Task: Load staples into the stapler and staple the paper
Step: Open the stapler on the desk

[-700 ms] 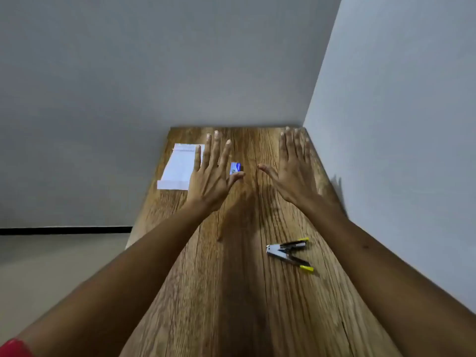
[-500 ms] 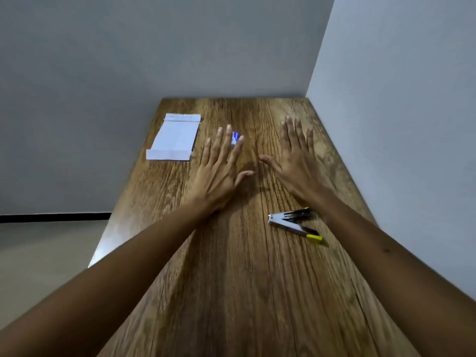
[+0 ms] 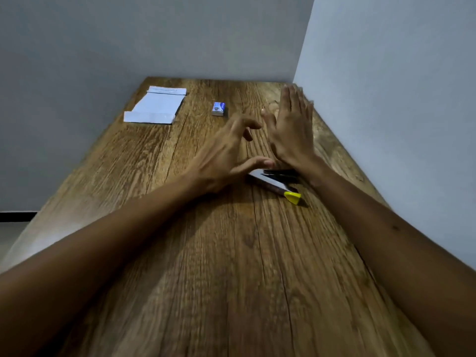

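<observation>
Walls: plain grey walls meet in a corner behind the stapler, with a dark skirting strip low on the far left.
Tabletop: wood-grain planks running away from us; compared with a moment ago our view has dropped and closed in, so the stapler now sits mid-frame.
Paper: folded white sheet, well beyond the stapler and to its left, untouched and in the same spot as before.
Right hand: flat, fingers straight and together, empty; its wrist now hangs over the stapler's far side, where earlier it was well beyond.
Left hand: it has swung in from the stapler's left, fingers loosely spread, thumb just beside the metal nose, gripping nothing yet.
Stapler: lying splayed open, yellow tip nearest us, partly hidden under the wrist.
Staple box: small blue-and-white box beyond the stapler, now uncovered.
Our reading: we are closing on the stapler first; loading has not begun.
</observation>
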